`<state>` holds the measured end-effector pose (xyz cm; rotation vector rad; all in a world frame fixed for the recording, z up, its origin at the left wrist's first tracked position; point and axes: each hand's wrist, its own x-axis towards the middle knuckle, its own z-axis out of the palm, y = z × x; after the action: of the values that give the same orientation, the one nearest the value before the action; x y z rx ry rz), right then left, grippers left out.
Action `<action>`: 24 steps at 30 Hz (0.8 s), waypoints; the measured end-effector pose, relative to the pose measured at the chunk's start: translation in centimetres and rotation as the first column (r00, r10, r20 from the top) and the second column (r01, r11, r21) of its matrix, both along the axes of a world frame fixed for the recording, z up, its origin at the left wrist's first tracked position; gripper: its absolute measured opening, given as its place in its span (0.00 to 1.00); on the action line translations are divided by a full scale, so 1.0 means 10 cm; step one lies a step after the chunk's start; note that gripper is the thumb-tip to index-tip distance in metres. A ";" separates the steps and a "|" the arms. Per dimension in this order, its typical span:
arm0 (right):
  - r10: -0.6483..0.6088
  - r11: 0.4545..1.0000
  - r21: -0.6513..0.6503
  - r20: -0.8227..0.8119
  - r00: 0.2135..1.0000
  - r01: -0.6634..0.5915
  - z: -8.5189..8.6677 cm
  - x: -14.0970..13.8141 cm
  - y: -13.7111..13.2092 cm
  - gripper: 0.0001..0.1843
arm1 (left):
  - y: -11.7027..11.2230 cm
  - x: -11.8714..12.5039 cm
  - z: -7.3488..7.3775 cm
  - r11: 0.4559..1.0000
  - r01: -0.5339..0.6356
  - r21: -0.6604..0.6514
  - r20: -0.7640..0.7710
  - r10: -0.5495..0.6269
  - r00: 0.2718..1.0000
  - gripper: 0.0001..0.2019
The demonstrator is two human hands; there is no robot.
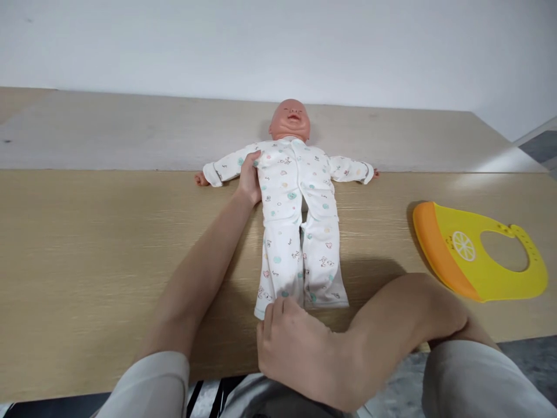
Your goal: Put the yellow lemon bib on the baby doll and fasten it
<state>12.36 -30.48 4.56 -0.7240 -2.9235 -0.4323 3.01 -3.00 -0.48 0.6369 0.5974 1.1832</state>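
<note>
A baby doll (pixel 290 121) lies on its back on the wooden table, arms spread to both sides. It wears a white baby outfit (pixel 296 180) printed with small coloured figures; the feet are not visible. My left hand (pixel 250 179) grips the doll's side just below the armpit, thumb on the chest and fingers hidden behind the body. At the bottom hem of the left-hand trouser leg (pixel 278 261), my right hand (pixel 298 348) is closed, fingers curled on the cloth. What lies inside that hand is hidden.
On the right of the table (pixel 108 244) lies a yellow silicone bib (pixel 500 284) with an orange pocket and a white citrus print. A pale wall (pixel 261 46) rises behind the table. The table's front edge runs close to my body.
</note>
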 end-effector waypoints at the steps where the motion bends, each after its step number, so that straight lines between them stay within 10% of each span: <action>1: -0.013 1.000 -0.023 0.063 0.998 0.014 0.01 -0.02 0.00 0.15 | 0.01 0.00 -0.01 1.000 -0.002 0.010 0.003 0.002 1.000 0.16; 8: 0.043 0.975 -0.220 0.265 0.963 0.017 0.09 -0.09 0.01 0.10 | 0.10 -0.09 -0.01 0.999 -0.009 0.051 0.015 0.008 1.000 0.16; 24: -0.074 0.988 -0.140 -0.012 0.997 0.071 0.36 0.05 0.00 0.03 | 0.35 -0.40 -0.09 0.969 -0.238 0.064 0.101 0.231 0.968 0.09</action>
<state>12.88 -30.48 8.12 -0.8494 -2.9417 -0.2279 -0.96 0.47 -1.36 0.5824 0.5620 1.4552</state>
